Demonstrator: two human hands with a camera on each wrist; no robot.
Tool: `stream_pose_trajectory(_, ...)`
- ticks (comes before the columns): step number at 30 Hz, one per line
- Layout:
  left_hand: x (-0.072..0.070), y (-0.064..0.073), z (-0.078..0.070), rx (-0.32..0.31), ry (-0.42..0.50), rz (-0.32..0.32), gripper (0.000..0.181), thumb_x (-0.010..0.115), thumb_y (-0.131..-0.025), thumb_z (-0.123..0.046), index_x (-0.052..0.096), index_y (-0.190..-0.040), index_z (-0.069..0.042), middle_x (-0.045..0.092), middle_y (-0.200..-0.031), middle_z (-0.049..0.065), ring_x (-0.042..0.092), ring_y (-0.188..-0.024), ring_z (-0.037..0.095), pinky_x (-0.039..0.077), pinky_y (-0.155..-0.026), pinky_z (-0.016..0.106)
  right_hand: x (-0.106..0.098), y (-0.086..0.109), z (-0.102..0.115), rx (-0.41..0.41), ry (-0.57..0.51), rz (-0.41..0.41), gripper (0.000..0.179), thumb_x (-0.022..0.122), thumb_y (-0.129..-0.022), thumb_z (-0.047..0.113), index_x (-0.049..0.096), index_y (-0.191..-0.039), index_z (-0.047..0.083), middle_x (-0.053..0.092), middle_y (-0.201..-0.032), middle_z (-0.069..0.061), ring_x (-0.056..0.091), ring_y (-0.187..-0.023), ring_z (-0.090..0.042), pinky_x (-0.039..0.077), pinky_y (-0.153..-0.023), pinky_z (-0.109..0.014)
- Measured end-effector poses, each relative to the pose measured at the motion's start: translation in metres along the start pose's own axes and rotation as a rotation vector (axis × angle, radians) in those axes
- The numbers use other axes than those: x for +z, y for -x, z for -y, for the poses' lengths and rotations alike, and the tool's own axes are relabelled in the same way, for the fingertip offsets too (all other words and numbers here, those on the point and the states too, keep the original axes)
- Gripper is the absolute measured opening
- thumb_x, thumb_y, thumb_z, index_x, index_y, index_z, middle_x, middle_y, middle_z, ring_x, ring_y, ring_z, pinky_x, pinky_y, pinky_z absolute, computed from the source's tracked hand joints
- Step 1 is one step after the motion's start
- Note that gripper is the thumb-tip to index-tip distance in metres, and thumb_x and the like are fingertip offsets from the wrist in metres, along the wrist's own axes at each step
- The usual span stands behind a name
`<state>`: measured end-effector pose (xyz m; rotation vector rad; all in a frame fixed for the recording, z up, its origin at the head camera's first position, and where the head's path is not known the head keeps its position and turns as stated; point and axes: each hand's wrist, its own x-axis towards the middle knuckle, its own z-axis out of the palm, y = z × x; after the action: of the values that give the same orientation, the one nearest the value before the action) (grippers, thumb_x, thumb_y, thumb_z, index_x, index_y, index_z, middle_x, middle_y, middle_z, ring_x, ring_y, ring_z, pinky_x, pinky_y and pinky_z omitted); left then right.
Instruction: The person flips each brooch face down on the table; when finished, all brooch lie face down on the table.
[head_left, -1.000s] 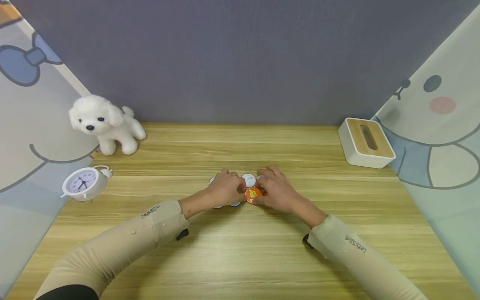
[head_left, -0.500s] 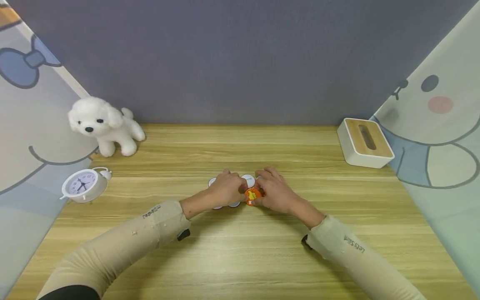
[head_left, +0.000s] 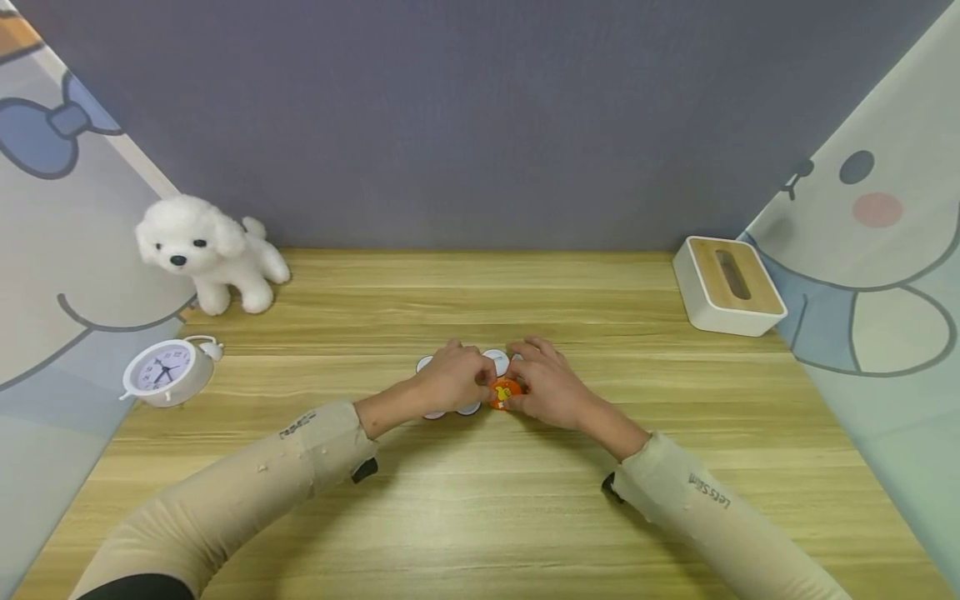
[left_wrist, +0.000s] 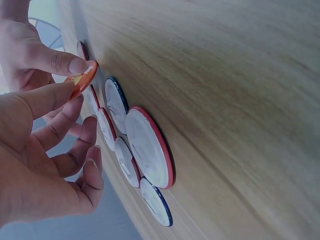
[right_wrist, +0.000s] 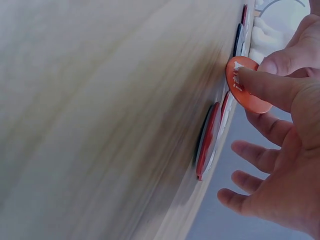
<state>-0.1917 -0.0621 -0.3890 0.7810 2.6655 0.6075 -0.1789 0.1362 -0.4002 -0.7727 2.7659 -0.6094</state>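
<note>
Both hands pinch one round orange badge (head_left: 506, 394) with a yellow thumbs-up print. My left hand (head_left: 453, 379) has its thumb on the near side of it, with the other fingers spread loosely in the left wrist view. From the right, my right hand (head_left: 551, 385) grips the same badge between thumb and forefinger. In the right wrist view the orange badge (right_wrist: 255, 104) is tilted, held on edge close over the table. Several more badges lie pale back up beside it, among them a red-rimmed badge (left_wrist: 145, 145) and a blue-rimmed badge (left_wrist: 156, 202).
A white plush dog (head_left: 217, 250) stands at the back left, a white alarm clock (head_left: 168, 371) in front of it. At the back right is a tissue box (head_left: 731, 287) with a wooden lid. A grey partition (head_left: 480, 125) closes off the table's (head_left: 480, 500) far edge.
The orange badge has turned and tilted slightly between the fingers, its yellow print looking different. My right hand has shifted a little to the left; my left hand has hardly moved.
</note>
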Motion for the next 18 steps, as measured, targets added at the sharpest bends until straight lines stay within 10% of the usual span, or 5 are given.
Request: stream_pose_trajectory(18, -0.0064, 0.0008, 0.0008, -0.028, 0.133, 0.045, 0.015, 0.068, -0.094, -0.024, 0.076, -0.084, -0.017, 0.072, -0.083, -0.007, 0.057, -0.077, 0.014, 0.049, -0.083, 0.037, -0.0012, 0.002, 0.001, -0.031, 0.011, -0.06, 0.028, 0.081, -0.084, 0.028, 0.068, -0.106, 0.017, 0.048, -0.151, -0.017, 0.031, -0.145, -0.043, 0.026, -0.113, -0.068)
